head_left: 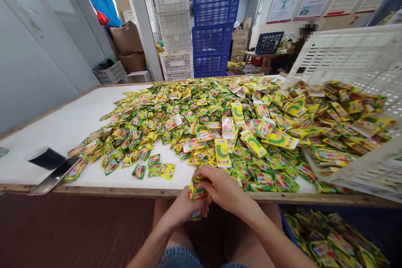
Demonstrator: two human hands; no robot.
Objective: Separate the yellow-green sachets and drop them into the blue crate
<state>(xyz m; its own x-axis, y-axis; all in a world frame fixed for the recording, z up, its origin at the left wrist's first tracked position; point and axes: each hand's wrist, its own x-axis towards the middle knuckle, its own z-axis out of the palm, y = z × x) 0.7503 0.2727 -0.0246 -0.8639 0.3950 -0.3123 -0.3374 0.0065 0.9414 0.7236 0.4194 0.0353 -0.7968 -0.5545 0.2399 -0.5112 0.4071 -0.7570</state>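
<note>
white table [75,111], packets [188,112], cartons [238,114], crate [333,46]

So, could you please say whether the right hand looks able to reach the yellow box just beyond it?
Probably yes: the yellow box lies close by, its face uncovered, with nothing apparent in between. The right hand is busy with packets held in the left hand, though, so it may need freeing first.

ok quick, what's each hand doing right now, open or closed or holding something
left hand: closed, holding yellow-and-green packaging
right hand: fingers curled over that packaging's upper end; whether it grips anything cannot be told
</note>
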